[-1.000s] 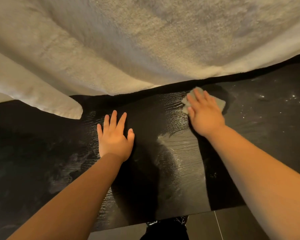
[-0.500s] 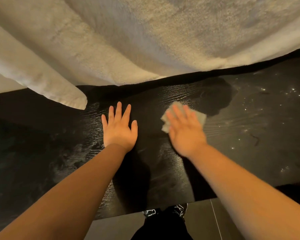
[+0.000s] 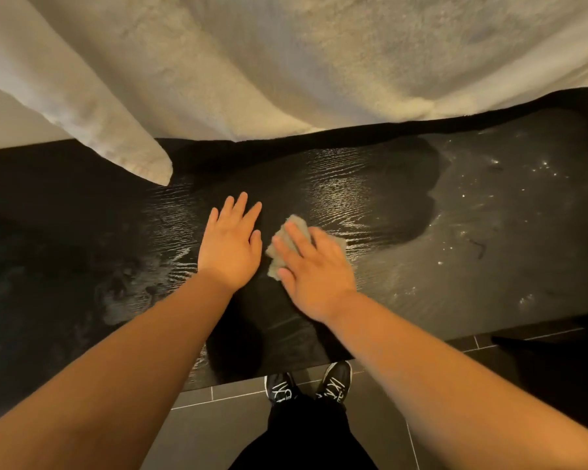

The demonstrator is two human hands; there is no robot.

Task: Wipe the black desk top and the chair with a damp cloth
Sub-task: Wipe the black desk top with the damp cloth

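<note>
The right hand (image 3: 314,269) lies flat, fingers straight, pressing the grey cloth (image 3: 275,257) onto the black desk top (image 3: 387,198), midway between its far and near edges. Just beside it, the left hand (image 3: 230,247) rests flat on the wet surface, holding nothing. A pale towel (image 3: 286,62) drapes over the far edge.

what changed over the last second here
The right hand slid the cloth leftward across the desk top, from near its back edge to just beside the left hand. The left hand stayed flat on the desk top; nothing was grasped or released.
</note>
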